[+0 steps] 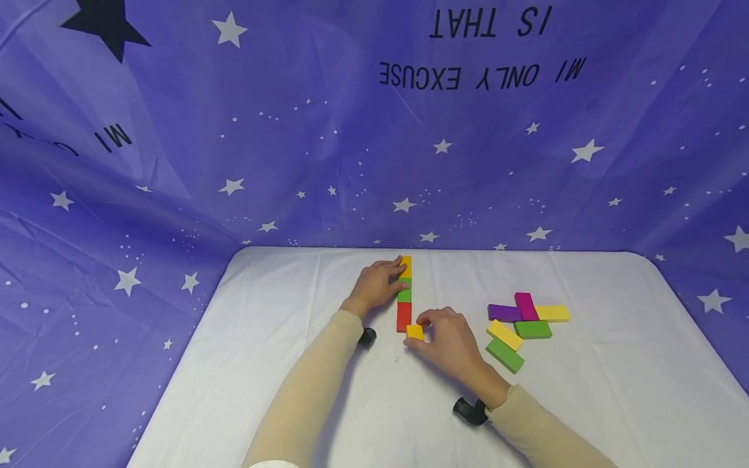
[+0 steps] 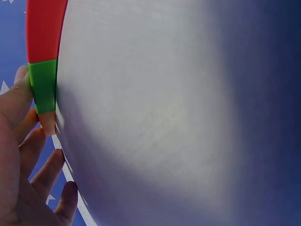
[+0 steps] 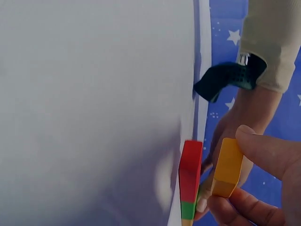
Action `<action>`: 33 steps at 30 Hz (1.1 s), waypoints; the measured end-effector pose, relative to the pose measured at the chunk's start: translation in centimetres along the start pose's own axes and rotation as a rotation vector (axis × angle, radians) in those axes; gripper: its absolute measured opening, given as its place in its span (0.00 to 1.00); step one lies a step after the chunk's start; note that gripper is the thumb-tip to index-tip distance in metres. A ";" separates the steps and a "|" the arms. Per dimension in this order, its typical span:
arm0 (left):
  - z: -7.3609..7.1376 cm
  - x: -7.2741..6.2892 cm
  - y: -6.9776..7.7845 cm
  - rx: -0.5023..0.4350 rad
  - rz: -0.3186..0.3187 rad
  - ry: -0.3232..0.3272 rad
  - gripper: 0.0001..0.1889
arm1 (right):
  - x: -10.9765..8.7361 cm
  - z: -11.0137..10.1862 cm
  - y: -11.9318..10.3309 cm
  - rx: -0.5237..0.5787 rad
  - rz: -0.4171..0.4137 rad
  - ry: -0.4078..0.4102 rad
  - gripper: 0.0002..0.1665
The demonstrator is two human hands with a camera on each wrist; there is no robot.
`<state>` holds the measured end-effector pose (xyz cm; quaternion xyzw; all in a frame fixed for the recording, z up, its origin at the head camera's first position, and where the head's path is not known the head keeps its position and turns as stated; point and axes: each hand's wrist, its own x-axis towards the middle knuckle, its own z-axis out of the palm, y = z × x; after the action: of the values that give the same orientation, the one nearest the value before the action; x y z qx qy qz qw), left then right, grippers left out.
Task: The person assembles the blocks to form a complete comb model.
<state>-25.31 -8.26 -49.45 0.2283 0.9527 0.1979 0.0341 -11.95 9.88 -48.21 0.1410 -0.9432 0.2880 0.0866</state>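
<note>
A straight row of blocks lies end to end on the white table (image 1: 328,416): yellow (image 1: 406,266) at the far end, then green (image 1: 405,296), then red (image 1: 404,317) nearest me. My left hand (image 1: 374,285) rests along the row's left side, its fingertips touching the yellow and green blocks. In the left wrist view the thumb lies against the green block (image 2: 43,87) and the other fingers are spread. Between thumb and fingers, my right hand (image 1: 449,341) pinches another yellow block (image 3: 228,165), close beside the near end of the red block (image 3: 190,172).
To the right lies a loose group of blocks: purple (image 1: 504,313), magenta (image 1: 526,306), two yellow (image 1: 552,313) and two green (image 1: 532,330). A purple star-patterned cloth (image 1: 351,162) rises behind the table. Black straps (image 1: 470,412) are on both wrists.
</note>
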 end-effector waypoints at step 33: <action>-0.3 -0.1 0.2 -0.031 -0.010 -0.006 0.30 | -0.1 2.1 -0.8 -0.068 0.039 -0.103 0.24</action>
<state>-25.20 -8.27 -49.11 0.2235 0.9506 0.2115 0.0415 -11.74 8.07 -49.53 0.1343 -0.9582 0.2498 0.0372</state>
